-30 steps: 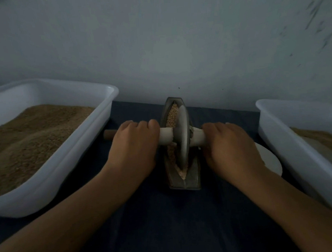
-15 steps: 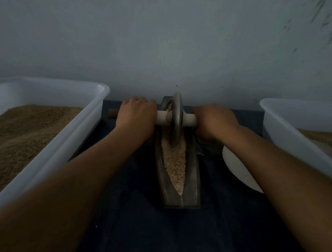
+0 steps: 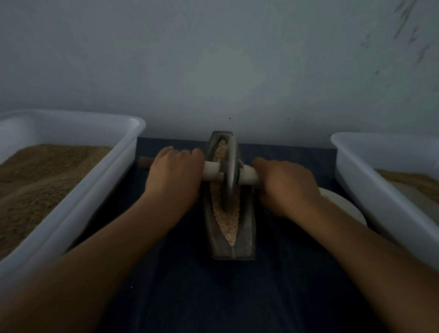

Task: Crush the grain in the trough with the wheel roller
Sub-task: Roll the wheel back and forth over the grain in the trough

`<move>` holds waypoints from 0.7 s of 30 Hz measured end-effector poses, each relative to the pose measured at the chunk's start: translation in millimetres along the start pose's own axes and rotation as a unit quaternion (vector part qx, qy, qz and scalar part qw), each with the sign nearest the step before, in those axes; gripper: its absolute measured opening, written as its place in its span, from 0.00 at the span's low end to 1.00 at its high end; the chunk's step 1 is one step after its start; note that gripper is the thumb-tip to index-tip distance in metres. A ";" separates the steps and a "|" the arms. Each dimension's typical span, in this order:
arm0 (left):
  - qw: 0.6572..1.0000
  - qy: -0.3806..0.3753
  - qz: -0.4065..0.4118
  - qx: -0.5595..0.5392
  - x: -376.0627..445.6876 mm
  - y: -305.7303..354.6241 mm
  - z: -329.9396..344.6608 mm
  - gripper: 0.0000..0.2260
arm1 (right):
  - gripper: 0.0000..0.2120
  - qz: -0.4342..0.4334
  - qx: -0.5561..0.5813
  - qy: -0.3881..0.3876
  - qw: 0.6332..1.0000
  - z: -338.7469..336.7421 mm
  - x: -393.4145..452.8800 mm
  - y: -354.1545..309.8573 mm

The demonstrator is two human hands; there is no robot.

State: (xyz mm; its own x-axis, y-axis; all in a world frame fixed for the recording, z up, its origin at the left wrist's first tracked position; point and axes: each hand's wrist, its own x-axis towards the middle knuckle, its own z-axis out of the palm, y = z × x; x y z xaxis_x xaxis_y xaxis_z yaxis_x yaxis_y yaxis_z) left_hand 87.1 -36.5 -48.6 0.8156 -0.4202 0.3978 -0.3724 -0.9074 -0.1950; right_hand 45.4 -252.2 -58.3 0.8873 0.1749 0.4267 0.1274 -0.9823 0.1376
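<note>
Head view: wheel roller (image 3: 229,181) upright mid-trough (image 3: 248,230) amid grain (image 3: 226,221); left hand (image 3: 174,183) and right hand (image 3: 286,189) curled round axle, fingertips hidden; white dish (image 3: 344,206) mostly covered by right forearm.

Big white plastic tub (image 3: 73,211) on the left, heaped with brown granular material (image 3: 37,182), grain or meal, can't tell in this light. Second white tub (image 3: 388,185) on the right edge, partly cut off, brownish fill (image 3: 420,184) inside. Round white plate or lid (image 3: 344,206) just beside the right tub, half hidden. Dark blue cloth (image 3: 243,297) covers the surface. Pale grey wall (image 3: 210,62) behind, dark scuffs (image 3: 407,22) top right.
</note>
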 end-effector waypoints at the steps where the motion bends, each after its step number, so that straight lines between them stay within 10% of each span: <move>1: 1.000 0.004 -0.001 -0.003 -9.4 0.5 -2.9 0.13 | 0.13 -0.012 -0.004 0.011 1.000 -3.6 -7.6 -3.5; 11: 0.999 0.045 0.005 -0.019 -56.6 0.7 -14.1 0.18 | 0.09 -0.023 0.000 0.091 0.996 -21.1 -41.7 -18.7; 21: 1.000 -0.011 0.009 -0.005 13.6 -6.6 7.1 0.15 | 0.12 0.026 -0.035 0.003 0.999 11.3 20.5 1.6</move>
State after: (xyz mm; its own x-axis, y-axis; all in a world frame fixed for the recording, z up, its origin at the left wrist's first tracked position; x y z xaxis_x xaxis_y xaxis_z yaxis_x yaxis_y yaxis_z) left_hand 103.9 -36.1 -48.3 0.8185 -0.4364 0.3738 -0.3915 -0.8997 -0.1932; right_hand 68.8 -251.0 -59.4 0.8888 0.1247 0.4409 0.0501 -0.9829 0.1770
